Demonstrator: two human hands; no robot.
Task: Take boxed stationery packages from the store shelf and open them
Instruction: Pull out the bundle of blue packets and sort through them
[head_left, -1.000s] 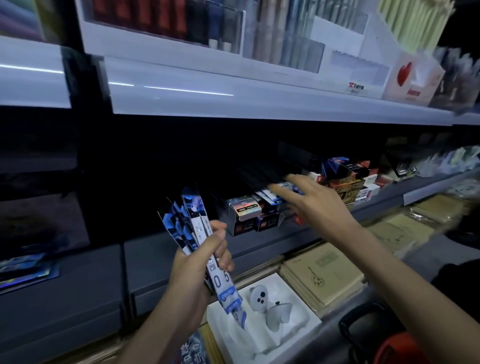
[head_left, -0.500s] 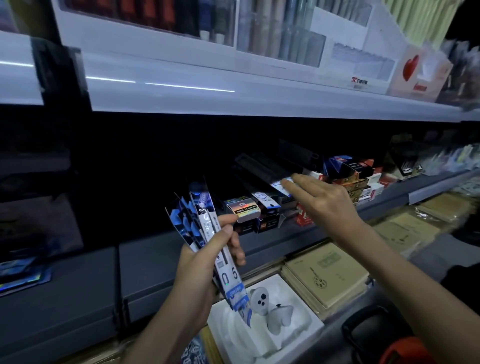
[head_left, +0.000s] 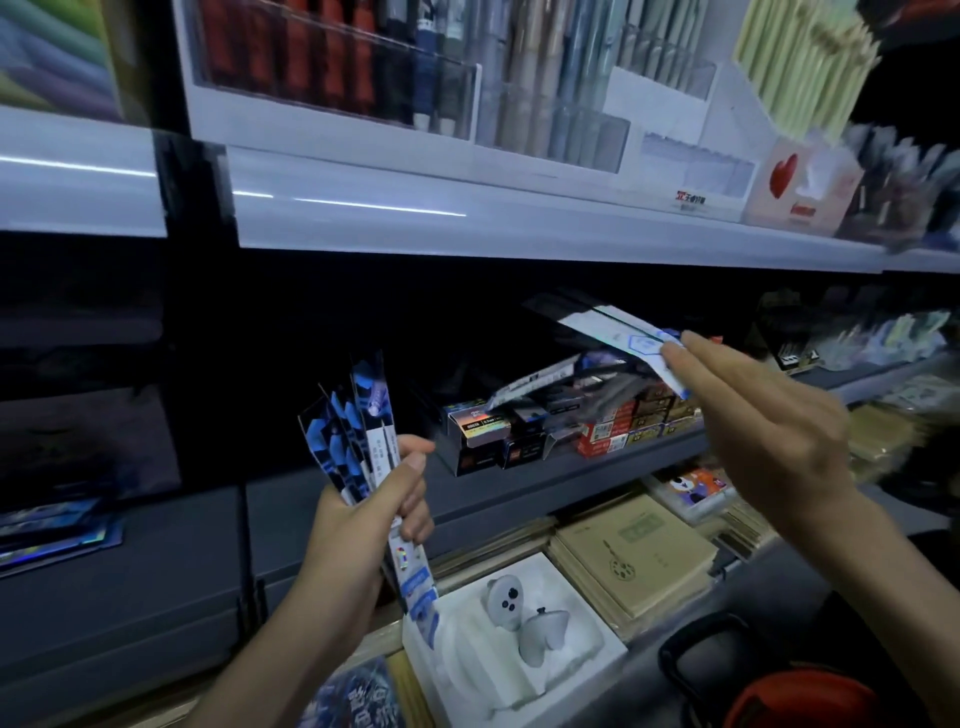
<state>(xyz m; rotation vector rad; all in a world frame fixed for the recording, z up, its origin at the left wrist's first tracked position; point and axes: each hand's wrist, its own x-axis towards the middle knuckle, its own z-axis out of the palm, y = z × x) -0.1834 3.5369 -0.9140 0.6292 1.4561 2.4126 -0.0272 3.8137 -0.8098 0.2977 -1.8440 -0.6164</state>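
Left hand (head_left: 363, 525): fingers and thumb curled tight round a bundle (head_left: 358, 441) of slim blue-and-white packs, fanned out and held upright in front of the dark middle shelf (head_left: 467, 501); the bundle's lower ends stick out beneath the fist.

Right hand (head_left: 774, 431): reached out to the right of the bundle, fingers long and nearly straight; the fingertips (head_left: 696, 345) pinch the near end of one more slim pack (head_left: 613, 330) – which finger meets the thumb cannot be told through the blur. That pack is in the air, tilted, its far end pointing back into the shelf's shadow, clear above the boxes (head_left: 483, 431) ranked along the shelf front.

Surroundings: pens (head_left: 415, 78) stand in clear holders on the lit upper shelf; below the middle shelf lie tan notebooks (head_left: 634, 561) and, beside them, a white tray (head_left: 587, 660) – a small white figure sits in it.
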